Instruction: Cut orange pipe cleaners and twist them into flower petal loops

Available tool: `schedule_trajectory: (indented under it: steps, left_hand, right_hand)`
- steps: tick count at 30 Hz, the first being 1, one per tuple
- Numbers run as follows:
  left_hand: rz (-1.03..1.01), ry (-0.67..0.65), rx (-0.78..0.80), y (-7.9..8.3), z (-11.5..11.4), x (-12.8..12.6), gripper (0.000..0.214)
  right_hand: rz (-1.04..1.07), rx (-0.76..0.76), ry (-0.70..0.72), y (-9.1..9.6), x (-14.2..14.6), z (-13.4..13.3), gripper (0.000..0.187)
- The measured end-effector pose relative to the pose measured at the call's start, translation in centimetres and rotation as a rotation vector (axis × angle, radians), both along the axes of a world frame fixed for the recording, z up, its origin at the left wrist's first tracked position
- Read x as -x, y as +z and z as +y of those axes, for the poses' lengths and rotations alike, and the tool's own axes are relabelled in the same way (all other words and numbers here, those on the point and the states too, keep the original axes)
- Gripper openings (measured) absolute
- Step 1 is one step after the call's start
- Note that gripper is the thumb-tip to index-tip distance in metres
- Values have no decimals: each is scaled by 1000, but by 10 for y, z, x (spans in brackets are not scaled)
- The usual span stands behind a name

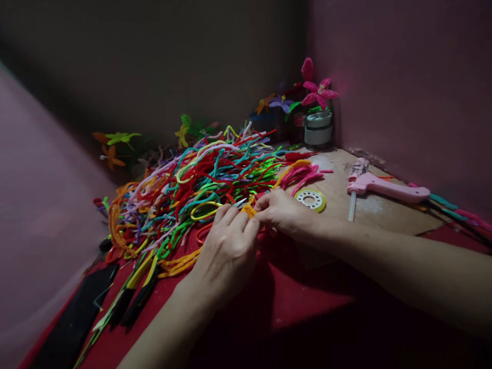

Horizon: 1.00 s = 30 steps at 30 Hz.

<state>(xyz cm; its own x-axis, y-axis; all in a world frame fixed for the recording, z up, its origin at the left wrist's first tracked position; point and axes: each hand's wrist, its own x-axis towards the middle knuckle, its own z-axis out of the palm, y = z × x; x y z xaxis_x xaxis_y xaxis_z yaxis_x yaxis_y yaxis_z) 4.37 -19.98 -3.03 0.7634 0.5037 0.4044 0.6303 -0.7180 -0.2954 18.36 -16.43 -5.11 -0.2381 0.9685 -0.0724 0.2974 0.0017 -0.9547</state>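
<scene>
My left hand (230, 248) and my right hand (284, 212) meet in the middle of the head view, both with fingers closed. Pinched between their fingertips is a small looped orange pipe cleaner (249, 211). Part of it is hidden by the fingers. Just behind my left hand lie scissors (207, 209) with a yellow and a red handle loop, their blade tips showing past the knuckles. A big tangled heap of coloured pipe cleaners (219, 164) spreads beyond both hands. More orange pipe cleaners (180, 264) lie left of my left wrist.
A yellow tape roll (321, 201) and a pink glue gun (392, 185) rest on a brown board (395, 220) at right. Pliers (144, 287) and a black flat object (73, 318) lie at left. Pipe-cleaner flowers (320, 94) stand by a pale pot (318, 128) near the walls.
</scene>
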Motion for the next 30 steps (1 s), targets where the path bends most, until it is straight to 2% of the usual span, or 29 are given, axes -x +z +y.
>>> schedule_trajectory:
  steps: [5,10,15,19,22,25,30]
  left_hand:
    - [42,-16,18,-1,0,1,18]
    - [22,36,-7,4,0,4,22]
    - [43,22,53,0,2,4,16]
    - [25,33,28,-3,4,2,18]
    - [5,42,-12,0,9,5,17]
    - [-67,63,-5,4,16,13,16]
    - [-96,21,3,6,19,17,18]
  right_hand:
    - [3,9,-14,0,0,0,7]
    - [69,-21,0,-1,-2,-2,12]
    - [126,7,15,-5,0,-1,8]
    - [222,60,18,-3,-1,-2,11]
    - [319,101,29,-1,-2,-1,17]
    - [392,88,5,0,-2,0,14]
    - [375,91,-9,-1,0,0,15]
